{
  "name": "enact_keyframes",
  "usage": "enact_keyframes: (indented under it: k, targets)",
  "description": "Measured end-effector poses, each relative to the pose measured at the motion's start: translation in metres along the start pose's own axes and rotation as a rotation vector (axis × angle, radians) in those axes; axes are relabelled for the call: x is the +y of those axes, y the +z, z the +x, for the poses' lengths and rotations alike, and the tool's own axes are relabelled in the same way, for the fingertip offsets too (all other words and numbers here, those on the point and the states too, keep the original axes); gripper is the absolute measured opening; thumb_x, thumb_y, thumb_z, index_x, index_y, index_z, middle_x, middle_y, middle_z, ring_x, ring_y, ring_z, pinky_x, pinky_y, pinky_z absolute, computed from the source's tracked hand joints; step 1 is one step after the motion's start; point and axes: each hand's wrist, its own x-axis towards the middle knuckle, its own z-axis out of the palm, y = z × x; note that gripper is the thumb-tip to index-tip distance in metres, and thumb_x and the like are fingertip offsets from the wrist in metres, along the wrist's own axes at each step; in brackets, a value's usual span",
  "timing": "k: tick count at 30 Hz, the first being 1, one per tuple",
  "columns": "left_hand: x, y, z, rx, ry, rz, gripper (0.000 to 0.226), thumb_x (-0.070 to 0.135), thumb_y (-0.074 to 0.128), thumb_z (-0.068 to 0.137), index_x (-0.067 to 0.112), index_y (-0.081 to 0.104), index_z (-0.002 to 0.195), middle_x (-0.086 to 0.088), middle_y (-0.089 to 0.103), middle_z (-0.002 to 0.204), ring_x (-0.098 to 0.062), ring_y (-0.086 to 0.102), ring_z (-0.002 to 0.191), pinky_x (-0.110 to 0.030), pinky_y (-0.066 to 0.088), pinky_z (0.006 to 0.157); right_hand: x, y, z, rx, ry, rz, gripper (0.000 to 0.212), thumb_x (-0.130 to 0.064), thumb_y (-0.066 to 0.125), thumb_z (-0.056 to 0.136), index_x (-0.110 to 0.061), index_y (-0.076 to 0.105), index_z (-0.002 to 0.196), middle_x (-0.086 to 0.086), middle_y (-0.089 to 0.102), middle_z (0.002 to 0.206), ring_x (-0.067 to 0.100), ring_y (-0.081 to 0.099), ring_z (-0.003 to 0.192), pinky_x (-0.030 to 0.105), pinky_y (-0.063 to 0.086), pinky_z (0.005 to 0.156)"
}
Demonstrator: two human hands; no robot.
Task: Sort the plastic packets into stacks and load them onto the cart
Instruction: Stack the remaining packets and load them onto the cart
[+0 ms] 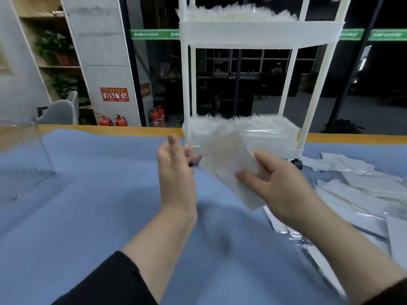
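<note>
Head view: right hand (279,186) grips packet stack (229,166).

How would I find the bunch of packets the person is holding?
Start at the tall white cart standing on the blue table. Just in front of its bottom shelf, the right hand grips a stack of packets. Unlike the loose packets lying scattered at the right, this stack is lifted off the table.

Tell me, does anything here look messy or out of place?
Only the loose packets at the right of the blue table: they lie scattered and overlapping, unlike the tidy rows in the white cart.
</note>
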Motion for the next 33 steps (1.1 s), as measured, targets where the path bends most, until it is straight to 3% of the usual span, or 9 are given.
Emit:
enact_keyframes:
  k: [3,6,10,16,20,23,28,30,33]
  targets:
    - [0.003,-0.008,0.003,-0.095,0.074,0.047,0.07,0.076,0.032,0.089,0.02,0.069,0.108,-0.007,0.075,0.099,-0.016,0.071,0.089,-0.031,0.054,0.079,-0.007,-0.008,-0.004,-0.139,-0.068,-0.34,0.02,-0.04,0.07,0.09,-0.048,0.065,0.107,-0.024,0.069,0.094,0.0,0.061,0.089,0.034,0.052,0.082]
    - [-0.011,-0.004,-0.004,-0.262,-0.069,0.304,0.065,0.073,0.048,0.092,0.015,0.075,0.082,-0.002,0.076,0.083,-0.026,0.07,0.086,-0.035,0.051,0.078,-0.007,0.001,-0.004,-0.21,-0.029,-0.54,0.038,-0.052,0.071,0.085,-0.044,0.062,0.121,-0.02,0.066,0.11,0.006,0.059,0.105,0.034,0.049,0.089]
    - [-0.02,-0.002,-0.003,-0.214,-0.142,0.347,0.022,0.035,0.059,0.1,0.021,0.071,0.088,0.006,0.074,0.092,-0.013,0.06,0.083,-0.027,0.045,0.072,0.013,0.002,-0.003,-0.225,0.091,-0.301,0.049,-0.056,0.08,0.075,-0.048,0.057,0.118,-0.023,0.06,0.109,-0.003,0.059,0.098,0.023,0.049,0.083]
    - [-0.026,0.001,-0.011,-0.323,-0.085,0.445,0.016,0.029,0.059,0.101,0.021,0.071,0.092,0.002,0.073,0.084,0.0,0.058,0.069,-0.013,0.044,0.062,0.018,0.006,-0.003,-0.235,0.044,-0.159,0.046,-0.042,0.08,0.077,-0.049,0.052,0.113,-0.023,0.056,0.105,-0.001,0.059,0.09,0.024,0.053,0.08]
    - [-0.029,0.0,-0.007,-0.357,-0.116,0.482,0.014,0.03,0.058,0.1,0.024,0.069,0.093,0.008,0.069,0.081,-0.008,0.057,0.073,-0.024,0.044,0.066,0.018,-0.006,-0.003,-0.336,0.131,-0.172,0.028,-0.028,0.074,0.083,-0.042,0.058,0.101,-0.022,0.061,0.079,0.013,0.058,0.057,0.036,0.057,0.054]
    - [-0.028,0.004,-0.011,-0.442,-0.043,0.572,0.018,0.037,0.056,0.101,0.024,0.068,0.098,0.011,0.067,0.086,-0.004,0.056,0.075,-0.019,0.04,0.066,0.015,-0.002,-0.002,-0.325,0.095,-0.221,0.02,-0.022,0.069,0.086,-0.038,0.06,0.094,-0.018,0.062,0.068,0.007,0.052,0.052,0.026,0.049,0.048]
    - [-0.024,0.001,-0.002,-0.139,-0.238,0.104,0.043,0.061,0.064,0.091,0.025,0.065,0.112,0.003,0.07,0.108,-0.014,0.067,0.106,-0.035,0.05,0.097,0.018,-0.011,0.006,0.049,0.14,0.237,0.024,-0.014,0.073,0.088,-0.028,0.064,0.106,-0.007,0.072,0.095,0.009,0.068,0.078,0.026,0.054,0.073]
    - [-0.028,0.003,-0.006,-0.252,-0.431,0.0,0.039,0.053,0.068,0.091,0.019,0.069,0.11,-0.003,0.073,0.112,-0.02,0.069,0.109,-0.037,0.049,0.1,0.017,-0.009,0.004,0.009,0.18,0.393,0.035,-0.01,0.074,0.088,-0.027,0.061,0.115,0.0,0.073,0.103,0.013,0.072,0.083,0.028,0.057,0.075]
    - [-0.03,0.009,-0.015,-0.457,-0.535,-0.145,0.04,0.033,0.065,0.094,0.009,0.067,0.126,-0.011,0.074,0.12,-0.027,0.068,0.117,-0.044,0.046,0.109,0.017,0.002,0.003,-0.086,0.139,0.28,0.037,-0.015,0.079,0.086,-0.021,0.06,0.118,0.004,0.073,0.103,0.018,0.072,0.089,0.037,0.059,0.082]
